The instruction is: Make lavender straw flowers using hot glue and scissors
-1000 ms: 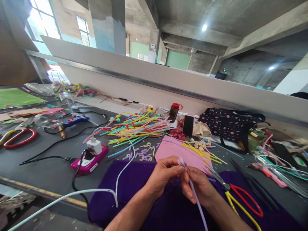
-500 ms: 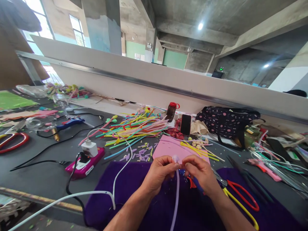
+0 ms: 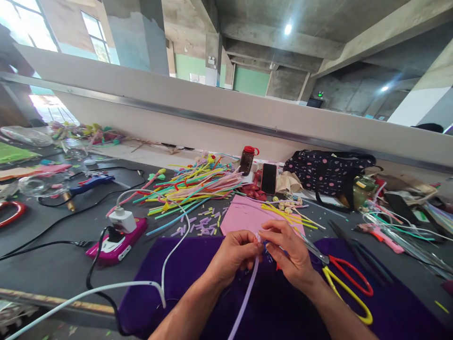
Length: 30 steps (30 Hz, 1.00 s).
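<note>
My left hand (image 3: 235,255) pinches a lilac pipe cleaner (image 3: 245,298) near its upper end, thumb against fingers. Its long tail hangs down and curves toward the lower left. At the top sits a small lilac bunched head (image 3: 258,237), partly hidden by fingers. My right hand (image 3: 288,250) has its thumb and index finger closed at this head, its other fingers loosely curled. Below the hands lies a dark purple cloth (image 3: 170,278). Scissors (image 3: 348,271) with red and yellow handles rest on it, beside my right wrist. Something blue and red under my right hand is mostly hidden.
A pink sheet (image 3: 239,212) lies ahead, with lilac cut pieces (image 3: 205,224) beside it. Farther back are a pile of coloured pipe cleaners (image 3: 198,184), a bottle (image 3: 247,161), a phone (image 3: 269,178) and a patterned bag (image 3: 325,172). A white cable (image 3: 173,257) loops left from a magenta power strip (image 3: 123,243).
The view has turned slightly right. My right fingers have shifted and spread more around the lilac head. The pipe cleaner's tail now slants farther left.
</note>
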Each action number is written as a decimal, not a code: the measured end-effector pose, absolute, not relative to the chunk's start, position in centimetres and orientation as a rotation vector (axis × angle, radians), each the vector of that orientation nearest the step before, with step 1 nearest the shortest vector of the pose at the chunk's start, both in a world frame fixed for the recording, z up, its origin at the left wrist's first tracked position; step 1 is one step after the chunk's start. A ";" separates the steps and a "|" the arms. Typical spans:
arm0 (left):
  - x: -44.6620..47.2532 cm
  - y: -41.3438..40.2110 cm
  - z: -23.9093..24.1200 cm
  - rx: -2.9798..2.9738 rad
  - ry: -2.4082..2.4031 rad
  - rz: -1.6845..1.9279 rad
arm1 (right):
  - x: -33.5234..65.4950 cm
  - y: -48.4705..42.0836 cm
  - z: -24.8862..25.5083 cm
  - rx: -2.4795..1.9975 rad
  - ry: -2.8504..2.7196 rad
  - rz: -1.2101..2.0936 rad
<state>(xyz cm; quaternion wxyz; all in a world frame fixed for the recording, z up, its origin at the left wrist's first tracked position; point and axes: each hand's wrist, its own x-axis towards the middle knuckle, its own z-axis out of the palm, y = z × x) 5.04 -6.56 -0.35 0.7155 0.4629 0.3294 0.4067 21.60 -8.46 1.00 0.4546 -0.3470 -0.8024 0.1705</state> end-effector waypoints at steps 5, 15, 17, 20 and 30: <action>5.0 -6.5 -0.6 1.031 0.715 0.896 | 21.7 -8.3 0.8 -0.831 -1.997 0.394; 5.0 -6.4 -0.7 1.036 0.704 0.905 | 21.6 -8.3 0.9 -0.836 -1.982 0.414; 5.0 -6.4 -0.7 1.041 0.708 0.909 | 21.6 -8.3 0.9 -0.834 -1.977 0.424; 5.0 -6.4 -0.8 1.052 0.709 0.918 | 21.6 -8.3 0.9 -0.828 -1.973 0.446; 4.9 -6.5 -0.4 1.020 0.702 0.919 | 21.5 -8.5 0.9 -0.880 -1.759 0.557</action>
